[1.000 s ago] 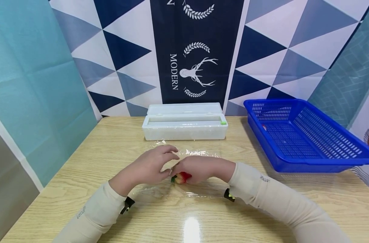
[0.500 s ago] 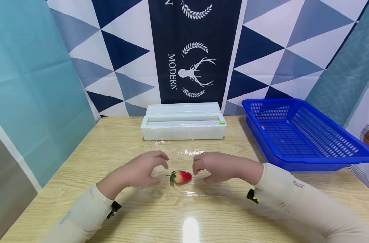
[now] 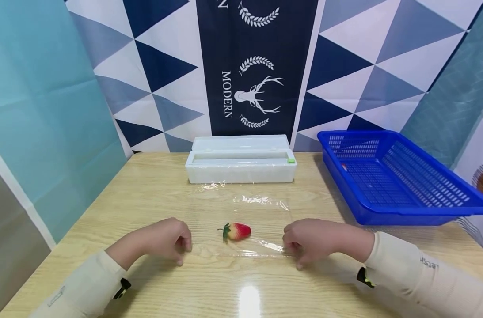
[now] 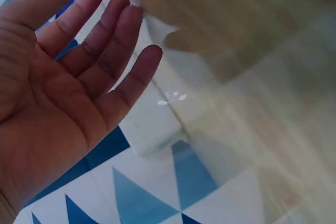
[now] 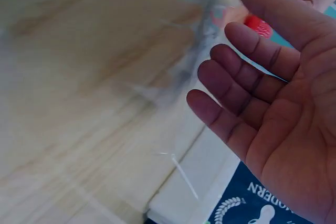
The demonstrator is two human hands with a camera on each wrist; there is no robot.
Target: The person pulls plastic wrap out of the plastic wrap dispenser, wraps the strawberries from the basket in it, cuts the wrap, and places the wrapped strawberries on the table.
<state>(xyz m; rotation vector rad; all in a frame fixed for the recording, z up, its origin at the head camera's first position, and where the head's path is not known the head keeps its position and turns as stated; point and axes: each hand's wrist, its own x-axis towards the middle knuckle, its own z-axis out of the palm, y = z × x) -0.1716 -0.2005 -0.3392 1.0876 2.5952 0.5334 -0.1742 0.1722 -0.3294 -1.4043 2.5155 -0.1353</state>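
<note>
A red and yellow strawberry with green leaves lies on its side on a sheet of clear cling film spread over the wooden table. My left hand is at the film's near left corner, fingers loosely bent. Across from it, my right hand hovers by the near right corner with its thumb apart from the fingers. The wrist views show both palms holding nothing. Part of the strawberry shows red behind the right thumb.
A white cling film dispenser with its lid raised and a green slider stands behind the film. At the right sits a blue plastic basket with a small reddish thing inside. A patterned cloth hangs at the back.
My hands, first together over the strawberry with the right one on it, have moved apart to either side and towards the near edge. The strawberry now lies uncovered on the film.
</note>
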